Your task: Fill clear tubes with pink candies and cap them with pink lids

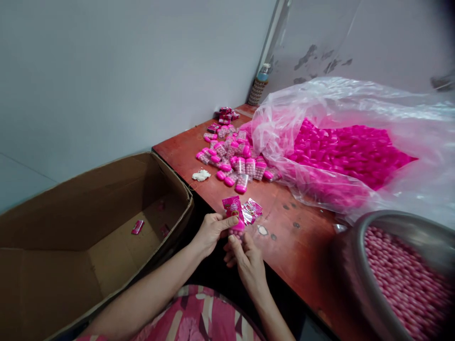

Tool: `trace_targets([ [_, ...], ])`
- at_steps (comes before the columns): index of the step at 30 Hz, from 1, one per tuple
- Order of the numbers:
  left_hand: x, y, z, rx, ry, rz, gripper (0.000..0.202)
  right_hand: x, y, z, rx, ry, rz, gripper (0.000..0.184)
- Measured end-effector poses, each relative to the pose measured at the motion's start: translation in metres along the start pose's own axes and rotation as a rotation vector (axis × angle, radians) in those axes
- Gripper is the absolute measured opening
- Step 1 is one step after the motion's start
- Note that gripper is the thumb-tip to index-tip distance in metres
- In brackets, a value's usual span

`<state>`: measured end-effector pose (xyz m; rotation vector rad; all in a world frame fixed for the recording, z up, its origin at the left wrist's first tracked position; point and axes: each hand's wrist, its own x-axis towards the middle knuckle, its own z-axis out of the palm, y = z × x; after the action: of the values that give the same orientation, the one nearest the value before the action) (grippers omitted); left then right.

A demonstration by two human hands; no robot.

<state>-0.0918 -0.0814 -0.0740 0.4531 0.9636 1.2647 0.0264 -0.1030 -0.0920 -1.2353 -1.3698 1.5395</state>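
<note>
My left hand [212, 230] is closed, its thumb pressing a printed pink wrapper [231, 204] above a small candy container [236, 230]. The container has a pink cap and a clear body with pink balls inside. My right hand [249, 263] pinches the clear lower end of it. Both hands are at the table's near edge. Just behind the wrapper lies a silver-and-pink foil wrapper [251, 211]. Farther back, many filled containers [231, 156] with pink caps lie in a loose pile. Whether the container's top is inside the wrapper, I cannot tell.
A cardboard box [117, 255] at left holds a few pink packets [138, 227]. On the red table [280, 251] lie a white wad [201, 175] and a plastic bag [277, 123] of pink caps. A grey basin [359, 237] of pink balls stands right; a bottle [259, 85] stands behind.
</note>
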Motion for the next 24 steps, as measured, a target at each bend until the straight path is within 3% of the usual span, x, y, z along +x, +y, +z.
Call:
trace_targets([
  [3, 0.0001, 0.0023, -0.0002, 0.081, -0.014, 0.028, 0.026, -0.0005, -0.0031, -0.0003, 0.007, 0.013, 0.010, 0.032],
  [9, 0.0004, 0.0062, -0.0013, 0.233, 0.009, 0.082, 0.027, 0.0020, -0.0035, -0.0035, 0.249, -0.163, 0.120, 0.033],
  [15, -0.0011, 0.0045, 0.0026, 0.291, 0.001, 0.069, 0.023, 0.0019, 0.0012, -0.0047, -0.071, 0.070, -0.027, 0.027],
  [20, -0.0022, 0.0049, 0.0017, 0.221, -0.051, 0.006, 0.023, 0.0036, -0.0001, -0.0048, 0.216, -0.126, 0.080, 0.029],
  [24, -0.0016, 0.0034, -0.0003, 0.169, -0.056, -0.031, 0.023, 0.0055, 0.0024, -0.0044, 0.197, -0.112, 0.081, 0.030],
])
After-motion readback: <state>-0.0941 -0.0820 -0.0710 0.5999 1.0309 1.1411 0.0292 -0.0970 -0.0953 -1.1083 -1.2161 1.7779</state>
